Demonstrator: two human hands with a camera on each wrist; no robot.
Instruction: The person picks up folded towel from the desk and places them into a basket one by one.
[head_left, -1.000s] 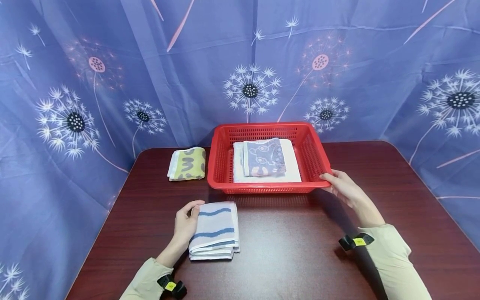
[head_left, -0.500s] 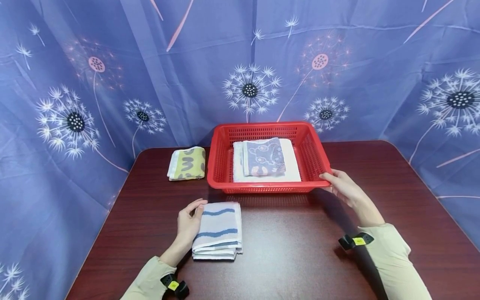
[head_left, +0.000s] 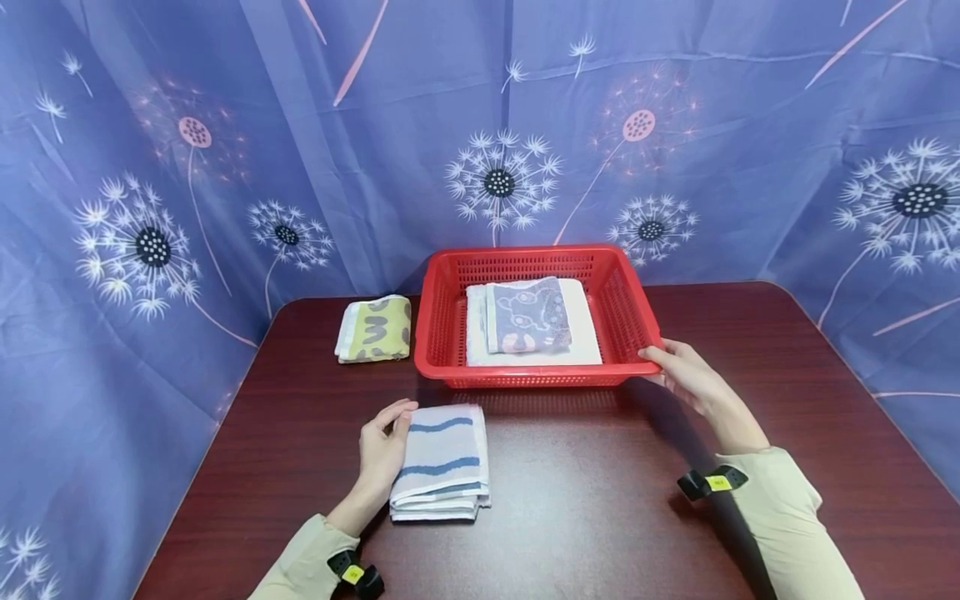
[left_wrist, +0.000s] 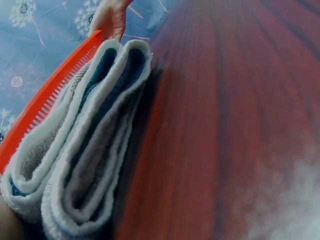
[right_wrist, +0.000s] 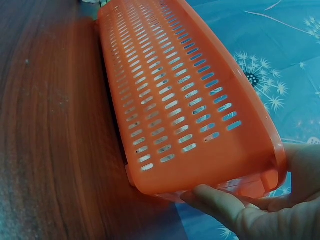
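Note:
My left hand grips the left side of a folded white towel with blue wavy stripes, in front of the basket. In the left wrist view the stacked folds of the striped towel face the camera. My right hand holds the front right corner of a red plastic basket, thumb over the rim. The right wrist view shows fingers at the slotted basket's lower corner. Inside the basket, a folded grey-purple towel lies on a larger white towel.
A folded yellow-green towel with grey marks lies left of the basket on the dark red wooden table. A blue curtain with dandelion prints hangs behind the table and along its sides.
My left hand has shifted slightly to the right, and the striped towel has moved along with it. My right hand and the basket keep their place.

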